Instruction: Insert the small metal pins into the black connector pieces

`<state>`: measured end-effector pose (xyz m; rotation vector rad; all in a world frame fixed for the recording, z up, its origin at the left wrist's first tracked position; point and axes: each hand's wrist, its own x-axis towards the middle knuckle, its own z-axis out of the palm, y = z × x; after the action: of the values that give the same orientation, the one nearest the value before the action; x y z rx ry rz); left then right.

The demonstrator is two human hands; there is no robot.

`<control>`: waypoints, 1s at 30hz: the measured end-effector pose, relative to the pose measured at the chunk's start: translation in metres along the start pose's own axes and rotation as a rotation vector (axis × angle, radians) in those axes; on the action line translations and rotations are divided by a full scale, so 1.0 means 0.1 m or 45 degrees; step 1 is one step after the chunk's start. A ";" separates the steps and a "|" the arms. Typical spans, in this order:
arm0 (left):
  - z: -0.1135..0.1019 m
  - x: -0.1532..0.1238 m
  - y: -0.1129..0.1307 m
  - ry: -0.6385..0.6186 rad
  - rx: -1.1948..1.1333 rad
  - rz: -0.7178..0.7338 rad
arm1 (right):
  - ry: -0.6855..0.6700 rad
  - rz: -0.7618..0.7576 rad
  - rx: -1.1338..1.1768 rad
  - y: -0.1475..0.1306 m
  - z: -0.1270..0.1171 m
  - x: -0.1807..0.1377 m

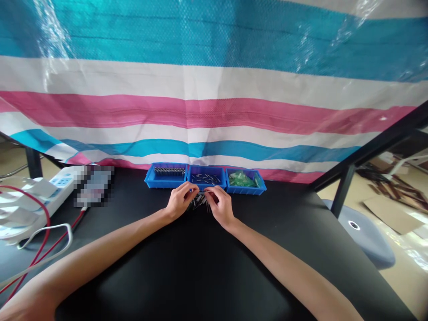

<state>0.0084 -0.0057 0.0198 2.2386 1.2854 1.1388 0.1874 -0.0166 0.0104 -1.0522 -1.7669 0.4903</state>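
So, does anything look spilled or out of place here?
Possibly the loose thin pieces on the black table, in front of the blue bins instead of inside them; it may be deliberate. A pixelated patch hides something at left.

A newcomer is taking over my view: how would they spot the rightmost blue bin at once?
Start at the black table and look to the striped sheet behind it. Before the sheet, three blue bins stand in a row. Take the right-hand end bin, the only one holding green pieces.
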 end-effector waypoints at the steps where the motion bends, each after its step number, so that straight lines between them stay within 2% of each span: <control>1: 0.00 0.00 0.00 0.003 0.001 0.004 | 0.003 -0.001 -0.001 0.00 0.00 0.00; 6: 0.01 -0.02 -0.02 0.005 -0.020 0.023 | 0.010 -0.010 -0.001 0.01 0.00 0.00; 15: 0.05 -0.03 -0.09 0.153 -0.124 0.248 | -0.002 -0.011 0.002 0.01 0.01 -0.01; 30: 0.03 -0.01 -0.08 0.101 -0.156 0.250 | 0.012 -0.032 -0.001 0.00 0.01 0.00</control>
<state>0.0057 -0.0018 0.0126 2.2876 1.0106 1.3492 0.1865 -0.0167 0.0100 -1.0304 -1.7699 0.4688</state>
